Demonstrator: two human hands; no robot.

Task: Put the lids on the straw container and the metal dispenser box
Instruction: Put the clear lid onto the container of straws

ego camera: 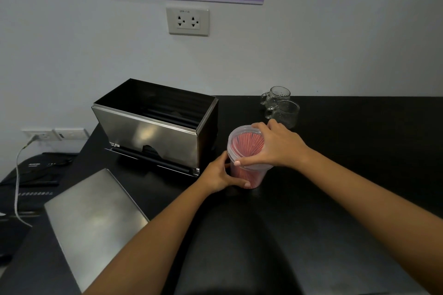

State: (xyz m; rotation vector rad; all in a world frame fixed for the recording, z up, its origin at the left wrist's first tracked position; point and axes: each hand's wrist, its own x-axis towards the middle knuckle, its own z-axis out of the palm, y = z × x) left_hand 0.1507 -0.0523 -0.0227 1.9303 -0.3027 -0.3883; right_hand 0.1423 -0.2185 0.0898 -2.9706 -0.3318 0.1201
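Observation:
A clear plastic straw container (251,176) full of red straws stands on the black counter, tilted slightly toward me. Its clear round lid (242,141) sits on top. My right hand (275,146) grips the lid from the right, thumb at the near rim. My left hand (221,173) holds the container's lower wall from the left. To the left stands the metal dispenser box (153,136), its top open, dark straws inside. Its flat metal lid (93,220) lies on the counter at the near left.
Two glass mugs (281,108) stand behind the container near the wall. A black device (36,179) with a white cable (16,189) sits lower at the far left. The black counter (359,151) stretches to the right. A wall socket (188,21) is above the box.

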